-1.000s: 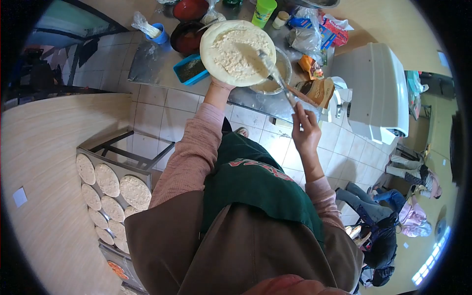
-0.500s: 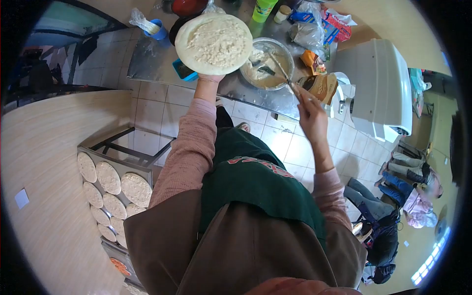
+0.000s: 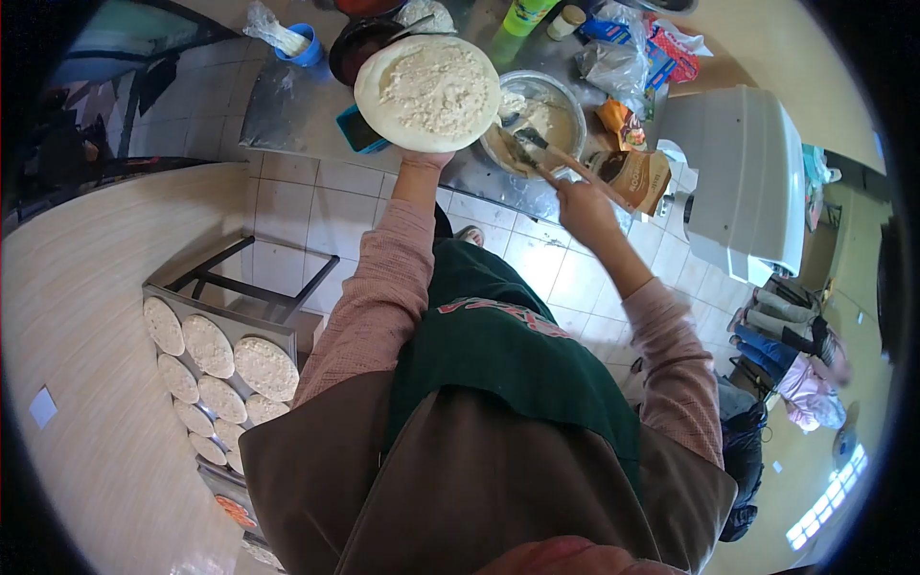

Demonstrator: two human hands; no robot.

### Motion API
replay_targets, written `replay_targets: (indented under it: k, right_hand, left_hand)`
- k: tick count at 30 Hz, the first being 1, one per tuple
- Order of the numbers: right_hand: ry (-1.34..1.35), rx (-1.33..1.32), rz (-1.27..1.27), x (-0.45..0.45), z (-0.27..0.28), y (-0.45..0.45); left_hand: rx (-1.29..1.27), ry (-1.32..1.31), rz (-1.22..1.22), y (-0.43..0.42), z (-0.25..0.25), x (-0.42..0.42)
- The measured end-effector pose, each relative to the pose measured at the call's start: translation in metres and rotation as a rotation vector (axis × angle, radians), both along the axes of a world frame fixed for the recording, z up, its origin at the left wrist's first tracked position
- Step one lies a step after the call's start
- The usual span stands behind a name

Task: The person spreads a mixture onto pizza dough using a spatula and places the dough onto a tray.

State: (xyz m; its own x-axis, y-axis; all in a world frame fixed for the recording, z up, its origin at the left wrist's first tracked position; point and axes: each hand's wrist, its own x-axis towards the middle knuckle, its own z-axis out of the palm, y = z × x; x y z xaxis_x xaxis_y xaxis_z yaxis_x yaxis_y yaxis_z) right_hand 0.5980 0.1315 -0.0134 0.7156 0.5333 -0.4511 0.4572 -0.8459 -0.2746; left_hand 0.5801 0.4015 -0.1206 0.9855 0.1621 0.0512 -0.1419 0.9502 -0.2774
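Observation:
My left hand (image 3: 427,159) holds up a round flat dough base (image 3: 376,113) from below, and most of its fingers are hidden under it. A chunky whitish topping (image 3: 439,91) covers the middle of the dough, leaving a bare rim. My right hand (image 3: 587,213) is closed around a pair of tongs (image 3: 554,163), whose two arms stand apart with dark tips over the near left side of a metal bowl (image 3: 581,123). Creamy white mixture (image 3: 544,117) coats the inside of the bowl, which sits just right of the dough.
The metal table (image 3: 287,105) carries a blue cup (image 3: 309,48), a dark bowl (image 3: 347,59), a blue tray (image 3: 360,132), a brown packet (image 3: 640,180) and plastic bags (image 3: 615,65). A white appliance (image 3: 733,182) stands right. Topped rounds (image 3: 265,368) fill a rack at left.
My right hand has moved slightly left, and the tongs' arms have spread apart, shifting toward the bowl's near left side. The dough base has moved a little right and down in view.

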Motion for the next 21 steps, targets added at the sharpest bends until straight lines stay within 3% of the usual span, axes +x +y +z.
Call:
replay_targets:
  k: [2, 6, 10, 13, 21]
  right_hand:
    - [-0.033, 0.056, -0.036, -0.015, -0.007, 0.009]
    - [-0.03, 0.077, -0.095, -0.017, 0.002, 0.018]
    - [0.178, 0.306, -0.209, 0.003, 0.005, -0.004]
    - [0.441, 0.327, -0.545, 0.006, 0.011, -0.017]
    - [0.545, 0.554, -0.78, -0.019, 0.002, -0.038]
  left_hand:
    - [0.357, 0.414, 0.082, -0.008, 0.018, 0.001]
    - [0.34, 0.394, 0.056, -0.004, 0.016, 0.003]
    - [0.397, 0.382, 0.045, -0.002, 0.02, 0.004]
    - [0.374, 0.358, 0.049, 0.004, 0.019, 0.003]
    - [0.526, 0.465, 0.028, 0.015, 0.033, 0.0]
